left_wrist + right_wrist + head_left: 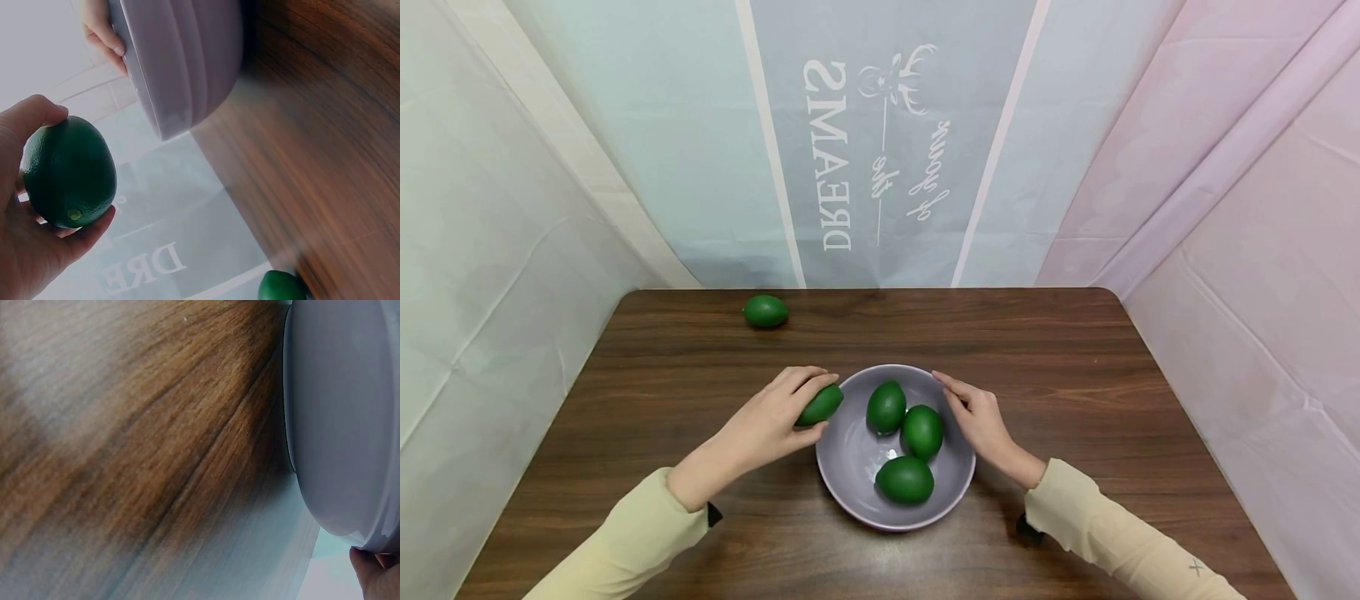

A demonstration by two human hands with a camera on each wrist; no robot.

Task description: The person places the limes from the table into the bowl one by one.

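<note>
My left hand (765, 427) holds a green lime (822, 405) between thumb and fingers at the left rim of a grey-purple bowl (850, 479). In the left wrist view the held lime (72, 175) shows its pale stem end and is up off the table, beside the bowl's ribbed outer wall (181, 62). Three more limes lie inside the bowl, one of them (905, 480) toward the front. My right hand (985, 423) grips the bowl's right rim; its fingertips also show at the rim in the right wrist view.
Another lime (765, 311) lies near the back left edge of the dark wooden table (1037, 333). Behind the table hangs a pale blue-grey cloth (895, 267) with white lettering. Light cloth walls stand on the left and right.
</note>
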